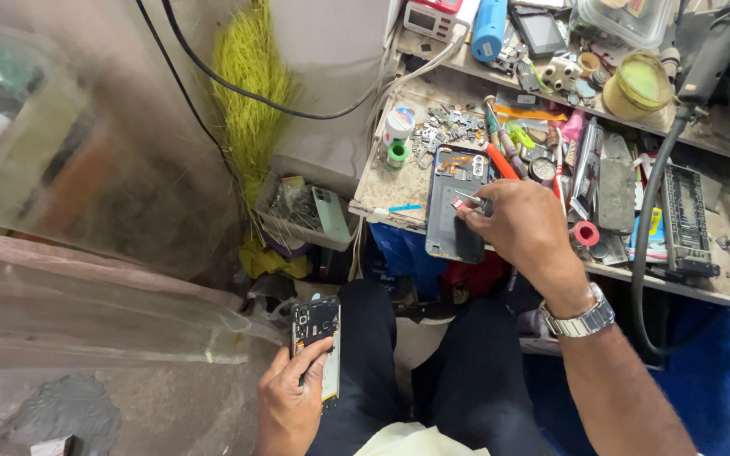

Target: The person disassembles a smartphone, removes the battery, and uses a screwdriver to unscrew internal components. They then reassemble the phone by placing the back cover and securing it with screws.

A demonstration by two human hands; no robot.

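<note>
Wooden and worn, the table in front of us is the biggest thing here, its top crowded with tools and parts, and a second tier behind it carries more clutter. Along its right side a thick black hose curves down from a dark tool at the upper corner. Left of the table a bundle of yellow bristles hangs against the wall, with a small tray of odds and ends below it.

Near the table's front edge lies a grey phone back cover, inner side up, its lower end hanging over the edge. Our right hand, a metal watch on its wrist, rests over the cover's right side; its grip is narrow, fingers pinched on thin metal tweezers whose tips point left onto the cover. Beside the hand lie screwdrivers with red and orange handles and a small red ring.

Lower down, over our dark trousers, our left hand holds an opened phone upright, its circuit board facing us; the grip wraps the lower half, with the thumb across the front. It sits well apart from the cover on the table.

Smallest are the loose metal bits scattered above the cover, beside a green tape roll.
</note>
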